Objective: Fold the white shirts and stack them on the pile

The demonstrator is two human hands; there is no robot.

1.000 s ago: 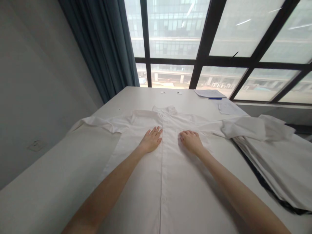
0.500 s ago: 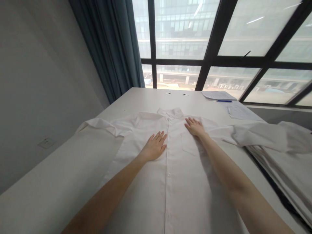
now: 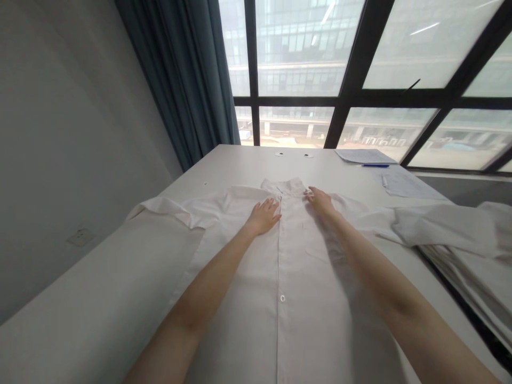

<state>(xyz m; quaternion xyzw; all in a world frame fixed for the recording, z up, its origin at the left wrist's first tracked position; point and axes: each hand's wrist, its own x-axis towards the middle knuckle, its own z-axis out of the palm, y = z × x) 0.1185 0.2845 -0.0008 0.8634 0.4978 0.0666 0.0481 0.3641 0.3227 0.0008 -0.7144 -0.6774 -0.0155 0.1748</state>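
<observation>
A white shirt (image 3: 262, 288) is seen spread front up on the bench (image 3: 100, 288), beneath both hands. The left hand (image 3: 263, 216) is placed flat on the chest, fingers apart, nothing grasped, its fingertips at the front placket (image 3: 282, 256). The right hand (image 3: 320, 201) is set slightly farther forward, at the shoulder just beside the collar (image 3: 284, 186); whether fabric is pinched by its bent fingers cannot be told. A button (image 3: 282, 298) is noted nearer the wearer than both hands, and a chest pocket (image 3: 316, 248) just below the right hand. To the right of that hand, a sleeve (image 3: 452, 226) is extended toward stacked cloth (image 3: 486, 272). Papers (image 3: 366, 156) and a blue pen (image 3: 376, 166) are found beyond it, forward and right.
</observation>
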